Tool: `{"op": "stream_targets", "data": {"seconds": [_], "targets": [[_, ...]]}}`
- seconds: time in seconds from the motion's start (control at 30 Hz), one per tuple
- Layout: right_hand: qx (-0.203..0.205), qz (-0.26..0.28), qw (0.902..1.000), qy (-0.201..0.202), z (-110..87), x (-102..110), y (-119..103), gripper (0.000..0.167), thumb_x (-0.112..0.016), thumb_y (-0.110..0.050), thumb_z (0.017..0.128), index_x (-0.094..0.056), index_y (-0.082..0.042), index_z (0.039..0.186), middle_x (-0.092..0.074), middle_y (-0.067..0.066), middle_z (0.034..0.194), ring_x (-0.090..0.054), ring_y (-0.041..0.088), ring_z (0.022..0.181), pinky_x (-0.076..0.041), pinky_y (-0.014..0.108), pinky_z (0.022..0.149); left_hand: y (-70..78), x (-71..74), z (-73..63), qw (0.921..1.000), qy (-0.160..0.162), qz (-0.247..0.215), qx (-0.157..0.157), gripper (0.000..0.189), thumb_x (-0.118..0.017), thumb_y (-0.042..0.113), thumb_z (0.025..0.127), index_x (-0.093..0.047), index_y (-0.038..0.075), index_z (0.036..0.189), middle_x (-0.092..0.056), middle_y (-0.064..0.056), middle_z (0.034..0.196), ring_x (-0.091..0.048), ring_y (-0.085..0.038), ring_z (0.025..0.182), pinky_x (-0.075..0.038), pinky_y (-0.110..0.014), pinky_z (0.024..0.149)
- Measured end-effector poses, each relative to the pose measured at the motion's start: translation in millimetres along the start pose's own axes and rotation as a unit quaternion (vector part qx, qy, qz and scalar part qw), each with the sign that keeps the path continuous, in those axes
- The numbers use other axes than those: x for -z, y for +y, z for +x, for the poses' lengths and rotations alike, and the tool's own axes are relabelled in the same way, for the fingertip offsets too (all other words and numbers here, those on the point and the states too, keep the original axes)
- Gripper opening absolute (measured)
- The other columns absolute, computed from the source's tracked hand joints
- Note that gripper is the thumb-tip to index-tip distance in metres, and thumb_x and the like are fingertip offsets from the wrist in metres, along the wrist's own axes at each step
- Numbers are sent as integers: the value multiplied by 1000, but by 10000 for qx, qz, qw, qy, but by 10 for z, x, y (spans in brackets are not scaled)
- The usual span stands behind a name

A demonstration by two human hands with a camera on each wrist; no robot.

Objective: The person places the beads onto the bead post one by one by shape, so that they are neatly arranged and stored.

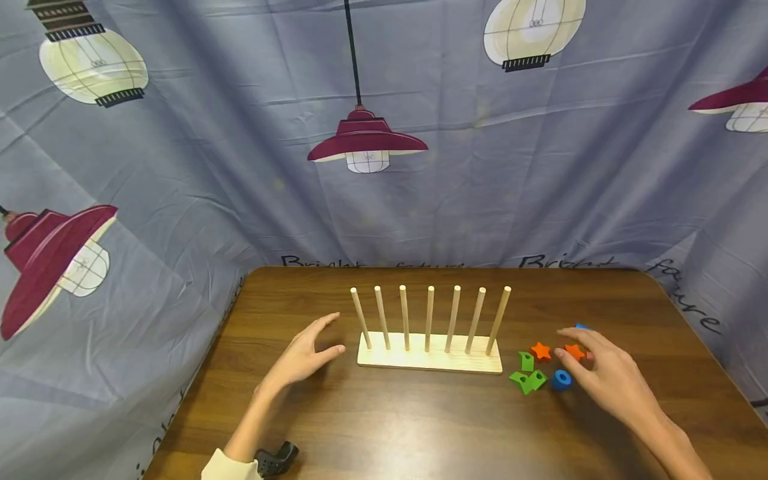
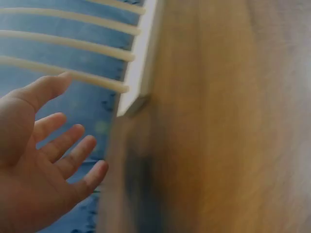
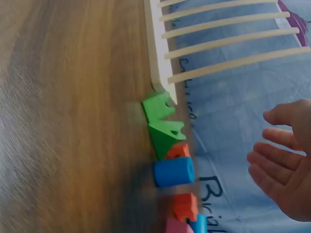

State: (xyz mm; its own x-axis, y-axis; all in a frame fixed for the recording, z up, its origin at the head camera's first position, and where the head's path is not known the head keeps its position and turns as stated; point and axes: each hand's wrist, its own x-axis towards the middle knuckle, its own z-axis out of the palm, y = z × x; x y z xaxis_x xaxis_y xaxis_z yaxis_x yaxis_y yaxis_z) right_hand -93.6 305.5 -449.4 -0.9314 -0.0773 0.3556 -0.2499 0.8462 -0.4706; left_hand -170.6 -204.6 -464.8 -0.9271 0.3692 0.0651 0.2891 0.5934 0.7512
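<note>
A pale wooden peg rack [image 1: 420, 361] stands on the table, with a row of several upright dowels [image 1: 429, 320]. To its left my left hand [image 1: 303, 357] hovers with thumb and fingers spread, holding nothing. My right hand [image 1: 612, 380] hangs in the air at the right, fingers apart and nothing in them. Beneath and beside it lie loose beads with holes: green notched blocks [image 1: 527, 361], an orange star [image 1: 541, 351], a second orange star [image 1: 574, 352] and a blue cylinder [image 1: 561, 381]. A blue piece [image 1: 582, 326] is mostly hidden behind the right hand. The right wrist view also shows a pinkish-red piece [image 3: 178, 226].
The brown wooden table [image 1: 420, 420] ends at the back against a grey-blue curtain [image 1: 456, 200] printed with lamps. A black curved object [image 1: 277, 460] lies by the left forearm, near a cream sleeve [image 1: 229, 467].
</note>
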Motion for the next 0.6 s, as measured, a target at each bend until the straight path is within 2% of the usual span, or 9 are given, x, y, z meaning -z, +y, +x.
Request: {"op": "stream_targets", "data": {"seconds": [0.1, 0.2, 0.27, 0.4, 0.6], "targets": [[-164, 473, 9987, 80, -31, -60, -12, 28, -74, -20, 92, -69, -9, 118, -70, 13, 109, -69, 23, 86, -54, 37, 68, -99, -176, 51, 9977, -330, -589, -2, 68, -71, 21, 94, -40, 1, 150, -43, -23, 148, -43, -43, 133, -39, -57, 102], [-348, 902, 9952, 148, -97, -132, -29, 23, -74, -13, 91, -70, -9, 114, -73, 10, 100, -65, 0, 86, -49, 16, 68, -169, -325, 108, 9943, -544, -910, 56, 68, -71, 18, 94, -38, -2, 150, -41, -27, 148, -46, -45, 129, -42, -56, 100], [-444, 1211, 9915, 148, -154, -199, -49, 22, -75, -9, 90, -70, -6, 112, -73, 10, 99, -62, -8, 88, -47, 10, 71, -197, -390, 133, 9929, -589, -1017, 151, 68, -73, 17, 93, -39, -2, 149, -42, -26, 148, -47, -45, 128, -42, -56, 99], [-635, 1471, 9870, 156, -279, -351, -88, 24, -77, -6, 88, -71, -3, 111, -73, 13, 101, -64, -6, 86, -48, 10, 70, -230, -463, 177, 9913, -693, -1077, 297, 68, -75, 18, 90, -44, -1, 147, -45, -22, 146, -46, -42, 128, -38, -58, 102], [-912, 1283, 9872, 251, -437, -520, -105, 27, -81, -7, 84, -72, -5, 109, -72, 12, 104, -66, 4, 89, -45, 8, 73, -285, -499, 216, 9908, -744, -1027, 468, 67, -77, 18, 88, -47, -1, 145, -47, -18, 144, -45, -38, 127, -35, -57, 104]]}}
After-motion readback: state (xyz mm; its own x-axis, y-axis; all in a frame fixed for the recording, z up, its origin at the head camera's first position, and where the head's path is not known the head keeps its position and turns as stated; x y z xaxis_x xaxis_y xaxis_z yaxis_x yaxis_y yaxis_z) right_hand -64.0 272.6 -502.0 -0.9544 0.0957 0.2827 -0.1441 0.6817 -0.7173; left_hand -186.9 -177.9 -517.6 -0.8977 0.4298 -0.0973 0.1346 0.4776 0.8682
